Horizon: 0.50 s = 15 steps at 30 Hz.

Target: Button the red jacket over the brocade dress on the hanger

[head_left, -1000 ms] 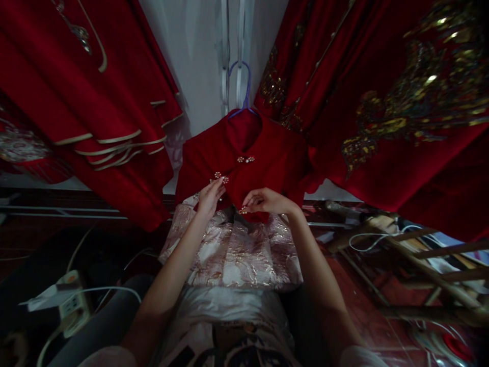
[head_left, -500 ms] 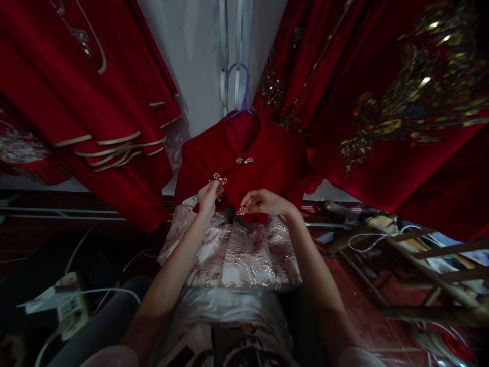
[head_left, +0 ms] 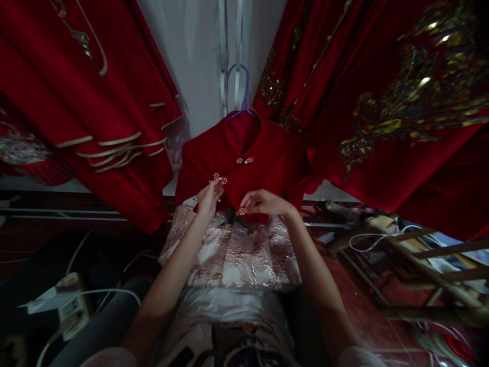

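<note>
A red jacket (head_left: 267, 168) hangs on a purple hanger (head_left: 245, 97), its lower part over a shiny pinkish brocade cloth (head_left: 248, 250) on my lap. Near the collar, a beaded clasp (head_left: 245, 160) joins the front; below it the two front edges are apart. My left hand (head_left: 210, 198) is closed on the left front edge, right by a beaded clasp piece (head_left: 220, 178). In a pinch, my right hand (head_left: 263, 201) holds another beaded clasp piece (head_left: 240, 211) at the right front edge.
Red garments (head_left: 114, 102) with pale piping hang on the left; an embroidered red garment (head_left: 382, 122) hangs on the right. A power strip (head_left: 72, 306) with cables lies lower left. A wooden rack (head_left: 431, 255) stands at right before a white wall (head_left: 191, 41).
Almost nothing differs. My left fingers have shifted very slightly at the jacket edge; my right hand keeps its pinch in the same place.
</note>
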Each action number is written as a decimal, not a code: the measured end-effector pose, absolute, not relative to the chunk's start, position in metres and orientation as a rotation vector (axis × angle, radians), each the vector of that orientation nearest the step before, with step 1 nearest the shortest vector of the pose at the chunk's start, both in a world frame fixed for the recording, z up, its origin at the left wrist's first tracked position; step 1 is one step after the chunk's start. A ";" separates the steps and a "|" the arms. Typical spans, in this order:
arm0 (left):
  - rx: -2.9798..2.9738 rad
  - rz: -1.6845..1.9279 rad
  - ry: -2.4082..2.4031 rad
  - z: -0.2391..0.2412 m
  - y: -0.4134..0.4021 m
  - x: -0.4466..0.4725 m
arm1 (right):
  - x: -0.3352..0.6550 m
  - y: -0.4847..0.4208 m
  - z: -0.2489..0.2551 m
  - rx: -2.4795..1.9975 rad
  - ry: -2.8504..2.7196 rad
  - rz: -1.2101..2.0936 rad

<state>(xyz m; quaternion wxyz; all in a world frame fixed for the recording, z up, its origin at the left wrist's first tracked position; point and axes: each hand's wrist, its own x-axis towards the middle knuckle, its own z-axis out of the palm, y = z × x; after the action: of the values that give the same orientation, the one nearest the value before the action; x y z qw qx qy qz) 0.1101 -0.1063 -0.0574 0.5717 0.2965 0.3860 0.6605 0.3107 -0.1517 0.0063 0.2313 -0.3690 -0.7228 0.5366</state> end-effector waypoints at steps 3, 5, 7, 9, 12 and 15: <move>0.715 1.552 0.917 -0.058 -0.106 0.111 | 0.310 -0.151 0.006 -1.021 -1.997 1.475; 0.714 1.554 0.907 -0.058 -0.105 0.111 | 0.310 -0.151 0.006 -1.020 -2.007 1.470; 0.697 1.555 0.900 -0.058 -0.105 0.112 | 0.311 -0.150 0.005 -1.016 -2.015 1.468; 0.671 1.554 0.904 -0.056 -0.104 0.112 | 0.311 -0.150 0.004 -1.011 -2.016 1.467; 0.650 1.564 0.911 -0.053 -0.104 0.114 | 0.311 -0.151 0.005 -1.006 -2.013 1.469; 0.651 1.573 0.921 -0.050 -0.106 0.115 | 0.311 -0.150 0.006 -1.015 -2.015 1.479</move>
<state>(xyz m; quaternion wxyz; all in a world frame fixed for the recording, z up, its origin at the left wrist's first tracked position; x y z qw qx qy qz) 0.1153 -0.1056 -0.0497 0.5670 0.2771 0.3918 0.6695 0.3115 -0.1505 0.0058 0.2200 -0.3671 -0.7285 0.5349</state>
